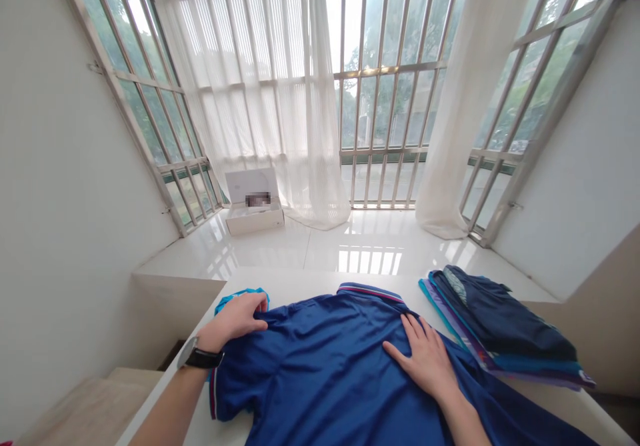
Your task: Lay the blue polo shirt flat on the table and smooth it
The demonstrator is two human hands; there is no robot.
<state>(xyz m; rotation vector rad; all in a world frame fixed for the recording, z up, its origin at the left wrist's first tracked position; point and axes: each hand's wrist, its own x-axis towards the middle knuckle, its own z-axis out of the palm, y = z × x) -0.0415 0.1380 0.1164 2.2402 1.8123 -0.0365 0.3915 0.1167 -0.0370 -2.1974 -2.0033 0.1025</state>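
Note:
A dark blue polo shirt lies spread on a white table, its collar, trimmed with pink and white stripes, at the far side. At the shirt's left shoulder edge, my left hand is closed, thumb and fingers pinching the fabric. A watch with a black band sits on that wrist. My right hand rests flat on the upper right of the shirt, fingers spread. Bright blue cloth shows partly behind my left hand; the rest of it is hidden.
To the right of the shirt is a stack of folded clothes in navy, purple and blue. An open white box stands on the glossy window ledge at the back. Sheer curtains hang before the barred windows.

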